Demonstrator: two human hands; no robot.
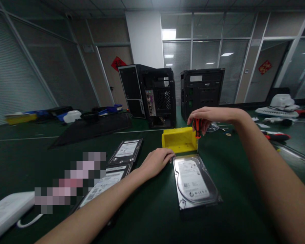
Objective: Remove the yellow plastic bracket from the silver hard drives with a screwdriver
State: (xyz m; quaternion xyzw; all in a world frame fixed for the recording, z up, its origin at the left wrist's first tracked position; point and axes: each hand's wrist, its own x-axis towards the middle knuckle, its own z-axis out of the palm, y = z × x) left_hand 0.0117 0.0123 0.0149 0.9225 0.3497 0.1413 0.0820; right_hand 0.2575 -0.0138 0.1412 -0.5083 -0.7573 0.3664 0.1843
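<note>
A silver hard drive [193, 179] with a white label lies flat on the dark green table in front of me. My left hand [159, 161] rests on the table, its curled fingers gripping the drive's far left corner. Above the far right corner, my right hand [202, 120] holds a screwdriver [198, 128] by its orange and black handle. Its thin shaft points straight down, with the tip at or close to the drive's far edge. Just behind the drive, a yellow plastic bin [179, 142] sits with its opening towards me.
Two more hard drives, a farther one [125, 150] and a nearer one [109, 181], lie left of my hand. Two black computer cases [159, 98] [203, 91] stand behind. Red-handled pliers [277, 136] lie at right, a white device [10, 210] at near left.
</note>
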